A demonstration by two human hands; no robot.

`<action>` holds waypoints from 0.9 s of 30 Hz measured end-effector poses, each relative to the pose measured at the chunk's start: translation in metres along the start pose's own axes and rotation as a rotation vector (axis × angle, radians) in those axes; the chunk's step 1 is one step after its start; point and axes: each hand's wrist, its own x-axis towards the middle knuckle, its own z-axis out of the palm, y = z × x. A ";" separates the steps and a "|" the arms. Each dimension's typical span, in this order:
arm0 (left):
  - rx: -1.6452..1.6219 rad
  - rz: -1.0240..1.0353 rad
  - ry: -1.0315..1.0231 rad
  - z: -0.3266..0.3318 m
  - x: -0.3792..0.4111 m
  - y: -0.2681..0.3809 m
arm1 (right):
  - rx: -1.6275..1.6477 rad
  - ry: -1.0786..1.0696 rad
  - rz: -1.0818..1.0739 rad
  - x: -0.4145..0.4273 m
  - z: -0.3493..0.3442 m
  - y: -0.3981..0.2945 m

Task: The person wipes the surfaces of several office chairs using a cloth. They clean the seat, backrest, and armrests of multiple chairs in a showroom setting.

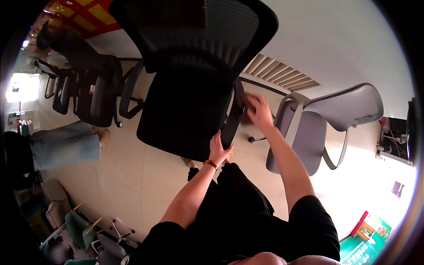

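Observation:
A black office chair with a mesh backrest [205, 29] and a dark seat [185, 109] stands before me. My left hand [219, 149] grips the front end of the chair's armrest [230, 129], thumb on one side and fingers on the other. My right hand [259, 111] is at the outer side of the same armrest, farther back, its fingers curled on a dark brown cloth [247, 114]; both are blurred by motion.
A grey chair [306, 142] is at the right, near a slatted wall vent [281, 73]. More black chairs [96, 92] line the left. Beside them are a person's legs in blue jeans [66, 145]. A green chair [78, 228] is at the lower left.

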 end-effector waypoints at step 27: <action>-0.903 -0.486 0.367 -0.071 -0.033 0.011 | 0.676 -0.573 0.458 -0.100 0.067 -0.084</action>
